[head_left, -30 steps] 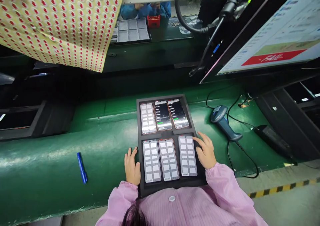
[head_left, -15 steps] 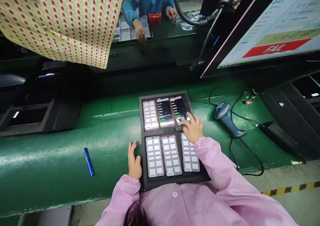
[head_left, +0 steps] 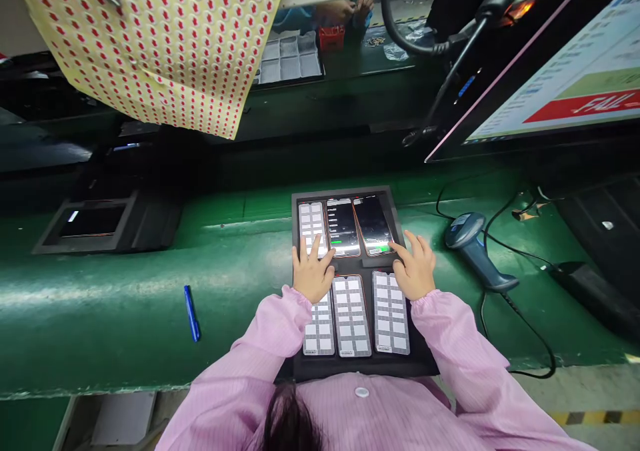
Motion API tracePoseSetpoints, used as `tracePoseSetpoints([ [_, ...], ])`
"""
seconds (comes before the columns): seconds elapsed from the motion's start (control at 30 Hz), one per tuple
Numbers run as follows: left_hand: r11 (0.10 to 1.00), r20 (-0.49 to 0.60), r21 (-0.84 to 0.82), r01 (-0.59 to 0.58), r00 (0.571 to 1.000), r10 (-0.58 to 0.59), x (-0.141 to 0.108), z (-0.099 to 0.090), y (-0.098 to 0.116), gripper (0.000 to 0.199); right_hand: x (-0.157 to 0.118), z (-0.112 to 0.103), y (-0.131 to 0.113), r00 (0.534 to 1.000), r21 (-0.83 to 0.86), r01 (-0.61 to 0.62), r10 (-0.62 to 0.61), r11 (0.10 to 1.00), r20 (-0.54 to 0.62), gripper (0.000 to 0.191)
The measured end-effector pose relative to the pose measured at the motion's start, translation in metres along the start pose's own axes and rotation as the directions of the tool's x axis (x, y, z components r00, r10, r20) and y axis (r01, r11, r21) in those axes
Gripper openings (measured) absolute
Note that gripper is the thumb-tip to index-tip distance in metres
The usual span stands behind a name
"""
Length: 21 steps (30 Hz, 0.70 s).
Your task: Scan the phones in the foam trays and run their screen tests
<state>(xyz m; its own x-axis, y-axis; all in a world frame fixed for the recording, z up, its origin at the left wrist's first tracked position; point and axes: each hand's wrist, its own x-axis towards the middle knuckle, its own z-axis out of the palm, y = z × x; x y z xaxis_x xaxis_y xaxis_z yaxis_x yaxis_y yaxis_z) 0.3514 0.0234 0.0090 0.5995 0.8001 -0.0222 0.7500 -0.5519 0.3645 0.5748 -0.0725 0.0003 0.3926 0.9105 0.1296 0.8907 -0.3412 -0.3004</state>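
A black foam tray (head_left: 365, 366) holds several smartphones in two rows. My left hand (head_left: 313, 276) is open, fingers spread over the lower part of the back-left phone (head_left: 311, 216), whose screen shows a pale grid. One of its fingers reaches the bottom edge of the back-middle phone (head_left: 344, 224), which has a dark list with a green bar. At the lower right corner of the back-right phone (head_left: 373, 224) is the index finger of my right hand (head_left: 417, 270), also open. The front-left phone (head_left: 319, 334) is partly covered by my left hand and sleeve. The front-middle (head_left: 352, 318) and front-right phones (head_left: 391, 318) show grids.
A barcode scanner (head_left: 475, 248) with its cable lies right of the tray; a blue marker (head_left: 191, 313) lies left. A monitor (head_left: 575, 98) reads FAIL. A yellow sticker sheet (head_left: 185, 51) hangs above. Across the bench, another person's hands are beside a red box (head_left: 331, 38).
My left hand has moved from beside the tray onto the back-left phone. My right hand stays at the back-right phone, whose list has given way to a mostly dark screen. The view has shifted left.
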Motion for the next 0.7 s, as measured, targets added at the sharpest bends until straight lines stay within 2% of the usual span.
tracePoseSetpoints([
  [0.13,0.999,0.044,0.035,0.025,0.999,-0.027,0.007,0.001,0.004,0.041,-0.003,-0.002,0.005,1.000,0.021,0.000,0.000,1.000,-0.023,0.039],
  [0.27,0.998,0.086,-0.004,0.064,0.994,-0.063,0.017,-0.012,0.005,0.040,0.007,0.001,0.006,0.998,0.048,0.031,-0.029,0.998,-0.055,0.036],
  [0.4,0.998,0.092,-0.011,0.062,0.994,-0.061,0.044,-0.021,-0.001,0.038,0.041,0.008,0.005,0.996,0.036,0.084,-0.085,0.996,0.036,0.039],
  [0.57,1.000,0.197,0.020,-0.012,0.980,0.008,0.086,-0.022,-0.009,0.058,0.091,0.009,-0.003,0.971,-0.004,0.088,-0.085,0.996,0.225,0.065],
  [0.63,0.998,0.229,0.026,-0.054,0.972,0.047,0.096,-0.025,-0.011,0.065,0.102,0.005,-0.006,0.963,-0.010,0.098,-0.092,0.995,0.252,0.071],
  [0.7,0.997,0.211,0.044,-0.066,0.976,0.056,0.100,-0.028,-0.013,0.067,0.105,0.002,-0.006,0.967,-0.003,0.103,-0.100,0.995,0.235,0.074],
])
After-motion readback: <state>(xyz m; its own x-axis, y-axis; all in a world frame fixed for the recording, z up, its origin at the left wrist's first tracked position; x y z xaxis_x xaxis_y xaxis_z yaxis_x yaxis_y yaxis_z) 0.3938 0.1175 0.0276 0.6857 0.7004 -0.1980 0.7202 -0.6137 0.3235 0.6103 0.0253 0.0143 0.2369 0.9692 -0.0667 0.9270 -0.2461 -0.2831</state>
